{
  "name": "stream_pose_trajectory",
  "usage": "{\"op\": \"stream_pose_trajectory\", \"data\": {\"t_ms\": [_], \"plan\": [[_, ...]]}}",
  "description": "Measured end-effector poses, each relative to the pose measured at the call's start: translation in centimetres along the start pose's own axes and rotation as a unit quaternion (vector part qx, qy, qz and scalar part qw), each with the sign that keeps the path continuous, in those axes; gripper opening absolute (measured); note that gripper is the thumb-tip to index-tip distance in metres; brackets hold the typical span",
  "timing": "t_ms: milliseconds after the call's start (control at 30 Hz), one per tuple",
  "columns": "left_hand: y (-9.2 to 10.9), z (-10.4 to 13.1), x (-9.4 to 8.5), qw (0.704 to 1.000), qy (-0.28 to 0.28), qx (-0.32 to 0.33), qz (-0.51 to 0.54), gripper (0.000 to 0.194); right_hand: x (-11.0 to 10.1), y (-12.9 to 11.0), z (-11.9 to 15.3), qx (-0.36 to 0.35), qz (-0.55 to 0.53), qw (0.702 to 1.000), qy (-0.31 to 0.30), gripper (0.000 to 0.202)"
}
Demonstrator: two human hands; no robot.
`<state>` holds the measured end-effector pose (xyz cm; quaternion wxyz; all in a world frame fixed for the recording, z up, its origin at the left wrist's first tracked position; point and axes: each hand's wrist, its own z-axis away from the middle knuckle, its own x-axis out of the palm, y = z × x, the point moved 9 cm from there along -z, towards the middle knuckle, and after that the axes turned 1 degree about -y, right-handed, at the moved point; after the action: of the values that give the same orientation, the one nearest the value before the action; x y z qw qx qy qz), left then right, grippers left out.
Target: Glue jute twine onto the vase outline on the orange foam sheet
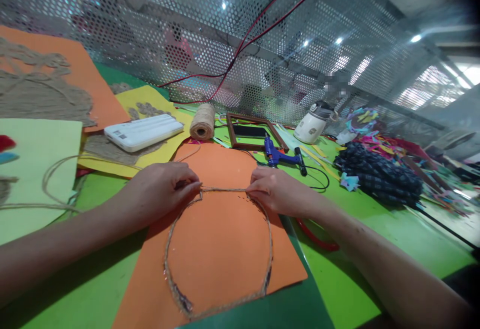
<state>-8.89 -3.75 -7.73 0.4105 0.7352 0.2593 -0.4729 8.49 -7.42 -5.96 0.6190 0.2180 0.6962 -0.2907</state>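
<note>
An orange sheet of paper (225, 249) lies before me, bearing a rounded outline of jute twine (167, 256). Across the top of that outline, a short stretch of the twine runs straight between my hands. My left hand (165, 184) pinches it at the upper left. At the upper right, the fingertips of my right hand (275, 186) pinch the same stretch down near the paper. Dark marks show along the lower parts of the outline. Behind the sheet stands a spool of jute twine (203, 121). A blue glue gun (279, 155) rests beyond my right hand.
On the left, a white power bank (144, 131) lies on yellow paper (138, 99). Twine-covered orange paper (90, 79) is behind it. A brown frame (234, 145), a white bottle (312, 124) and a dark folded umbrella (378, 174) line the back and right. Perforated metal panels (210, 34) rise behind.
</note>
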Motion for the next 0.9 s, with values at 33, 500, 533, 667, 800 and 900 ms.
{"op": "stream_pose_trajectory", "data": {"t_ms": [33,500,533,667,800,900], "plan": [[-0.1,0.0,0.0,1.000,-0.001,-0.003,-0.001,0.030,0.0,0.0,0.0,0.000,-0.006,1.000,-0.001,0.025],[0.1,0.2,-0.1,1.000,-0.003,0.006,0.023,0.032,-0.6,1.7,-0.2,0.062,-0.156,0.986,0.009,0.018],[0.1,0.2,-0.1,1.000,-0.003,0.006,0.025,0.032,-0.8,1.9,-0.2,0.072,-0.164,0.984,0.011,0.017],[0.1,0.1,0.0,1.000,-0.003,0.005,0.018,0.031,-1.3,2.2,-0.1,0.085,-0.171,0.981,0.021,0.017],[0.0,0.1,0.2,1.000,-0.013,0.002,0.008,0.032,-1.3,2.4,0.0,0.090,-0.174,0.980,0.044,0.014],[-0.1,0.1,0.3,1.000,-0.012,0.003,0.005,0.033,-0.9,2.0,-0.1,0.067,-0.161,0.983,0.049,0.014]]}}
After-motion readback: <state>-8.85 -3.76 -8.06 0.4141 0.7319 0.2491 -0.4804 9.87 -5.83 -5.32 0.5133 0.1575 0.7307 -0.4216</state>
